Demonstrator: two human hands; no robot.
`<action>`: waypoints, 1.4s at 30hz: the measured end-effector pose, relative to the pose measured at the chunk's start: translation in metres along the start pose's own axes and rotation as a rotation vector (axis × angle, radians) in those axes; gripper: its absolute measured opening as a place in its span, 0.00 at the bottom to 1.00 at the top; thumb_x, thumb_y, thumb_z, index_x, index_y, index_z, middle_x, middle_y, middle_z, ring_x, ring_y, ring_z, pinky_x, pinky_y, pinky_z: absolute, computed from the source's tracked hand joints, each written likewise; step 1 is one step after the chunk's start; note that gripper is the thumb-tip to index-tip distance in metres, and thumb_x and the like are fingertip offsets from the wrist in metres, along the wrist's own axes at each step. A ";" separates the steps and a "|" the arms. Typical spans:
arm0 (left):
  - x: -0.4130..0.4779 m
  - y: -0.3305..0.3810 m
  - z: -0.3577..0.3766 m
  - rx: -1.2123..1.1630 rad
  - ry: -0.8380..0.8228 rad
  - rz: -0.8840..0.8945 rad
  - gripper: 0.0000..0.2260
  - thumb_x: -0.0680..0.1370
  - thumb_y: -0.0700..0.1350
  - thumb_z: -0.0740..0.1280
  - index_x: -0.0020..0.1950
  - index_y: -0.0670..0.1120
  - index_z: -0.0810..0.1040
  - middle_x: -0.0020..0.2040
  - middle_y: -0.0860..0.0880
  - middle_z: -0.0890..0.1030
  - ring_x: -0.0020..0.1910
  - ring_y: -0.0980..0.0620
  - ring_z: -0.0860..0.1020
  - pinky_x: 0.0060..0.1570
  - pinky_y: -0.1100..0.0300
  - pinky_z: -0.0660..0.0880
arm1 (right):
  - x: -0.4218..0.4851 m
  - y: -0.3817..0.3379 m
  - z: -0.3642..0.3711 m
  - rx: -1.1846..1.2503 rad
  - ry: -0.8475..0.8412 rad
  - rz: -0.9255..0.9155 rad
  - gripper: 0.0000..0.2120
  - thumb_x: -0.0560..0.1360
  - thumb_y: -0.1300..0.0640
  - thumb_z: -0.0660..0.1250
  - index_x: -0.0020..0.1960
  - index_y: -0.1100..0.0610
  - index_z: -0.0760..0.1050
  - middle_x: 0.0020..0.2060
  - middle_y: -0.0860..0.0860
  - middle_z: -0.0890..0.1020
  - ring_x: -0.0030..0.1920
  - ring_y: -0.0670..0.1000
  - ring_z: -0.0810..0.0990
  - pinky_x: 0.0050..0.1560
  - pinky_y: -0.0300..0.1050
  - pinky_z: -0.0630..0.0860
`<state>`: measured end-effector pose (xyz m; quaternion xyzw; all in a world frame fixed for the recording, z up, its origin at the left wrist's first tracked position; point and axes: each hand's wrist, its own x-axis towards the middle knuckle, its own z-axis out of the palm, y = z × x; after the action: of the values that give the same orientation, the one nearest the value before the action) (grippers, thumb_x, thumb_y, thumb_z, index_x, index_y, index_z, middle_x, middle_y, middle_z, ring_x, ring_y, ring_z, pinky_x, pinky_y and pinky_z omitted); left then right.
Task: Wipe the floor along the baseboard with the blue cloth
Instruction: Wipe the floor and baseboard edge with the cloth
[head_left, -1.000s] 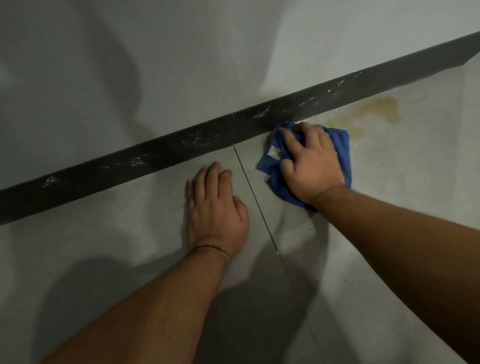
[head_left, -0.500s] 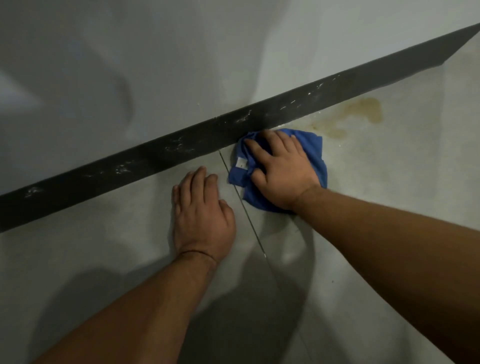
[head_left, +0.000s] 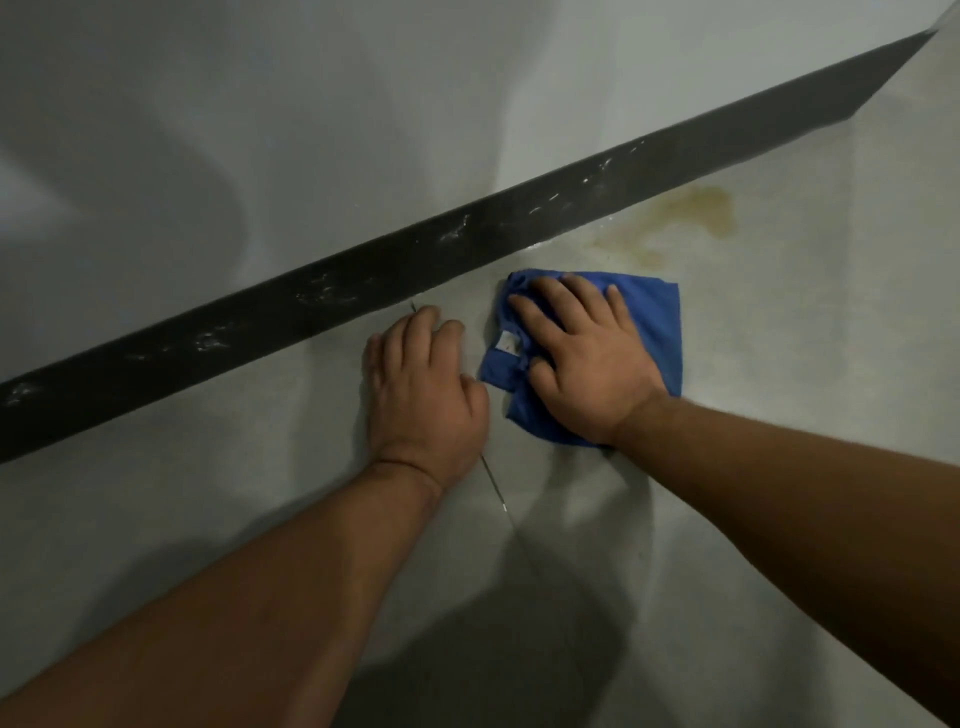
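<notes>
My right hand (head_left: 587, 358) presses flat on a crumpled blue cloth (head_left: 657, 322) on the pale floor tiles, a short way in front of the dark baseboard (head_left: 363, 280). A small white tag on the cloth shows by my thumb. My left hand (head_left: 421, 389) lies palm down on the floor just left of the cloth, over a tile joint, fingers together and holding nothing. Its fingertips nearly reach the baseboard.
A yellowish-brown stain (head_left: 696, 213) marks the floor to the right of the cloth, close to the baseboard. The baseboard carries white scuff marks. A plain grey wall (head_left: 311, 130) rises behind it. A thin tile joint (head_left: 496, 488) runs toward me.
The cloth and my right hand slid left along the baseboard, then drew back from it a little. My left hand now lies over the tile joint, closer to the baseboard.
</notes>
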<state>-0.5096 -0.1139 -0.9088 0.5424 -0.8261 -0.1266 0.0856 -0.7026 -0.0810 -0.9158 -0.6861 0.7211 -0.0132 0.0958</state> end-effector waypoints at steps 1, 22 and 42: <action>0.007 0.010 0.002 -0.016 -0.013 0.022 0.25 0.74 0.47 0.56 0.70 0.45 0.72 0.74 0.43 0.70 0.73 0.43 0.68 0.75 0.42 0.62 | 0.007 0.001 -0.001 0.001 0.002 0.001 0.31 0.80 0.41 0.48 0.82 0.46 0.58 0.81 0.52 0.60 0.81 0.59 0.55 0.80 0.67 0.48; 0.018 0.025 0.016 0.081 -0.046 0.019 0.26 0.75 0.48 0.55 0.73 0.46 0.67 0.77 0.43 0.68 0.77 0.42 0.64 0.76 0.40 0.63 | 0.042 0.017 -0.009 0.056 0.012 0.113 0.32 0.78 0.39 0.48 0.81 0.42 0.58 0.80 0.55 0.59 0.80 0.60 0.55 0.80 0.66 0.47; 0.020 0.026 0.019 0.082 -0.047 0.025 0.28 0.74 0.49 0.56 0.74 0.47 0.68 0.78 0.44 0.67 0.77 0.43 0.64 0.75 0.37 0.64 | 0.043 0.047 -0.002 0.038 0.035 0.337 0.35 0.79 0.37 0.45 0.84 0.48 0.51 0.84 0.51 0.52 0.83 0.57 0.46 0.80 0.65 0.42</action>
<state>-0.5455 -0.1202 -0.9191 0.5320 -0.8391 -0.1040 0.0455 -0.7505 -0.1212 -0.9263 -0.5531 0.8271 -0.0226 0.0973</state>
